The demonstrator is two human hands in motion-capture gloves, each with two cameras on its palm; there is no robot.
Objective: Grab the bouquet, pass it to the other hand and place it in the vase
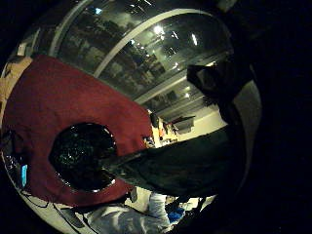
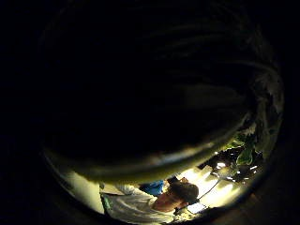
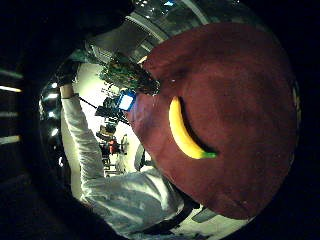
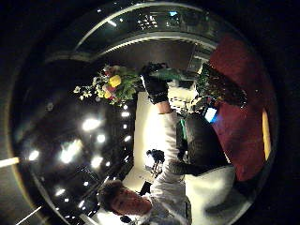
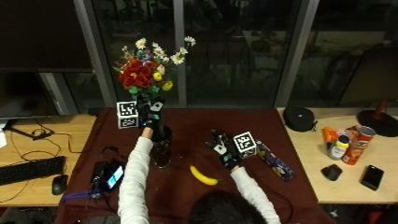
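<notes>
Reaching the left arm up and forward over the counter [image 5: 187,186], covered in a dark red cloth, with the left hand [image 5: 149,116] raised above the vase [image 5: 162,149]. Gripping the stems of the bouquet [image 5: 146,70] with the fingers curled round them, keeping it upright with the red, yellow and white blooms well above the hand. Holding the lower ends of the stems just over the mouth of the vase, which is showing as a dark round opening in the left little finger side palm view; whether they are touching it cannot be told. Standing on the cloth just beside the left forearm, the vase.

Stretching the right arm forward and low over the cloth, with the right hand [image 5: 227,149] hovering palm down, fingers spread and relaxed, holding nothing. Lying on the cloth near that hand, between the two forearms, a yellow banana [image 5: 203,176].
</notes>
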